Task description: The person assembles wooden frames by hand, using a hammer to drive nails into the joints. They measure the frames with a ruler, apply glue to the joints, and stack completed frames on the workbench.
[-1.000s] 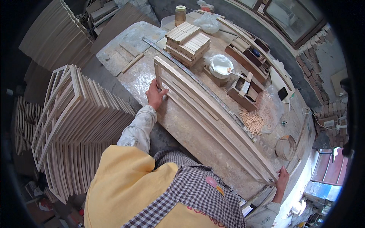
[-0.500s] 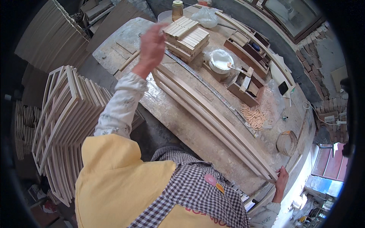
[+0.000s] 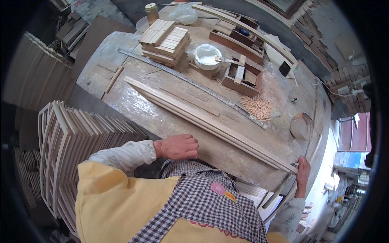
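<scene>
A long bundle of pale wooden strips [image 3: 210, 123] lies flat and slantwise across the dusty workbench [image 3: 133, 109]. My right hand [image 3: 302, 172] grips its near right end at the bench corner. My left hand [image 3: 178, 146] rests at the bench's near edge close to my body, fingers curled, with nothing visible in it. It is apart from the strips. My yellow sleeve and checked apron fill the lower part of the view.
A long metal ruler [image 3: 190, 83] lies behind the strips. Further back are a stack of short slats [image 3: 166, 40], a white bowl with a brush [image 3: 206, 56], a wooden box [image 3: 241, 77] and a heap of small dowels [image 3: 257, 107]. Finished frames [image 3: 77, 146] stand stacked at the left.
My left hand let go of the far end of the strips, swung up over the bench, then came back to the near edge. The bundle, earlier stood on edge, now lies flat.
</scene>
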Motion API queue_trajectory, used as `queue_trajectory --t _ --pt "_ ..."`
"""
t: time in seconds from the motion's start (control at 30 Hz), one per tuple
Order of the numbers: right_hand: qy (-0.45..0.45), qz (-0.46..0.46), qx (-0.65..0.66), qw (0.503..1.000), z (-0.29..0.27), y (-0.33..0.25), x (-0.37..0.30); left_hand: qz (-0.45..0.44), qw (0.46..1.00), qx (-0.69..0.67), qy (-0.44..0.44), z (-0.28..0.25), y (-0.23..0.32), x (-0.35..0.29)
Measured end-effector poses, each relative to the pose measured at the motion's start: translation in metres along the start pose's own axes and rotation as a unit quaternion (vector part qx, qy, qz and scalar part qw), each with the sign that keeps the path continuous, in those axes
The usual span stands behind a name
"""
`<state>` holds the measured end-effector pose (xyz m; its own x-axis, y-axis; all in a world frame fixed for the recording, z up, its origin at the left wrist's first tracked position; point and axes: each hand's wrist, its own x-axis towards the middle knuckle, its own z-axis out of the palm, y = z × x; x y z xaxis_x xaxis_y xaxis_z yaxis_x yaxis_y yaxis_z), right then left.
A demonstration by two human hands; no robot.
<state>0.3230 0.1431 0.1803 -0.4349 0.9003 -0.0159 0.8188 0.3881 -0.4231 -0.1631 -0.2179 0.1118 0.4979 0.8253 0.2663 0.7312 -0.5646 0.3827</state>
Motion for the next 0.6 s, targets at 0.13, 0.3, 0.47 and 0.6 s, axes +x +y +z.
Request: queue_trajectory --t 0.13,0.3,0.47,0.6 --pt "0.0 0.007 -0.002 1.0 -0.004 0.001 -0.004 -0.298 0.953 0.04 0.028 0.085 -0.094 -0.02" --pt "0.021 0.029 0.025 0.999 0.002 -0.001 -0.003 -0.362 0.902 0.114 0.205 0.107 -0.171 -0.024" --pt "0.03 0.037 0.007 0.999 0.002 -0.002 -0.005 -0.358 0.918 0.123 0.119 0.058 -0.184 -0.011" --pt "0.039 0.047 -0.001 0.998 0.004 0.006 -0.011 -0.194 0.957 0.184 0.111 0.037 -0.168 -0.004"
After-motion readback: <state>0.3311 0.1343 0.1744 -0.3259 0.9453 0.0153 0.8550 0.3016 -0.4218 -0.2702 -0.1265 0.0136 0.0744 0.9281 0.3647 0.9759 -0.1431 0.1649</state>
